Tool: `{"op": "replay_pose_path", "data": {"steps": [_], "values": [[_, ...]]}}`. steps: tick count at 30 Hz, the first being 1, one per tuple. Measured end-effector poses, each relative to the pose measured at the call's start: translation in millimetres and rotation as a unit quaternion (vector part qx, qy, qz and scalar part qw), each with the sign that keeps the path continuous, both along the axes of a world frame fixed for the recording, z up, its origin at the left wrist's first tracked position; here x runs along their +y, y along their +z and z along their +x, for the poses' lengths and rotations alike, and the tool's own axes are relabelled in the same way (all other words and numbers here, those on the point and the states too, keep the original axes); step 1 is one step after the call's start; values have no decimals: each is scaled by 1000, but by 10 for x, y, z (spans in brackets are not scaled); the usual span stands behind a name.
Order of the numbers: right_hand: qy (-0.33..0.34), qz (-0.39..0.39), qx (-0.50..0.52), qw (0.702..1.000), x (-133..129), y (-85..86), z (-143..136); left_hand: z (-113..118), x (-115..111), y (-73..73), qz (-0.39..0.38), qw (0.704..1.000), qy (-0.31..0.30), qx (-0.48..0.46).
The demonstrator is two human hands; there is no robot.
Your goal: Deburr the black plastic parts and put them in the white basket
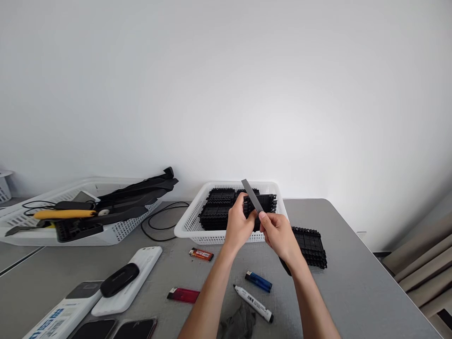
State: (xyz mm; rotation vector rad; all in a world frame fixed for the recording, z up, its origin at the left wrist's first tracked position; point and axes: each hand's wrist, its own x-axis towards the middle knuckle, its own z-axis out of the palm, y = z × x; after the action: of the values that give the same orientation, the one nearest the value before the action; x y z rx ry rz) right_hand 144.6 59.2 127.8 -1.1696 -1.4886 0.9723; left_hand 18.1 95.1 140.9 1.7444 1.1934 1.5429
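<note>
My left hand (240,220) is closed around a black plastic piece (269,203) with toothed edges, held up over the front of a white basket (183,231). Closed on a flat metal file (251,193) is my right hand (277,233); a dark handle end shows below its palm. The grey blade slants up and left, across the piece's face, and I cannot tell if it touches. Similar black plastic pieces (217,207) lie stacked inside the basket. To the right of my right forearm, another stack of black pieces (310,247) rests on the table.
Nearer me are an orange lighter (201,254), a red lighter (183,295), a blue lighter (258,281), a marker (253,303) and dark crumpled material (240,322). Left are a tool-filled basket (122,230), a black cable (151,223), a white box (63,313) and phones (136,328).
</note>
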Motion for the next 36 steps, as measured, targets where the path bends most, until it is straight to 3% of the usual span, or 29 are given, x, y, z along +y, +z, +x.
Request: {"op": "replay_pose_path", "data": {"steps": [6, 13, 19, 25, 31, 36], "values": [[-49, 10, -11, 999, 70, -71, 80, -20, 9, -27, -6, 1000, -1, -10], [-44, 21, -56, 997, 24, -20, 56, -10, -1, -23, 11, 999, 11, 29], [-144, 64, -124, 980, -12, 43, 89, -30, 7, -44, 13, 999, 26, 25], [-245, 61, -199, 947, -4, 25, 76, -12, 11, -51, -22, 997, 57, 57], [-186, 74, -178, 964, 11, 15, 89, -34, 33, -56, -12, 996, 73, 55], [-228, 68, -162, 958, -3, 39, 140, -43, 34, -49, -21, 996, 72, 41]]}}
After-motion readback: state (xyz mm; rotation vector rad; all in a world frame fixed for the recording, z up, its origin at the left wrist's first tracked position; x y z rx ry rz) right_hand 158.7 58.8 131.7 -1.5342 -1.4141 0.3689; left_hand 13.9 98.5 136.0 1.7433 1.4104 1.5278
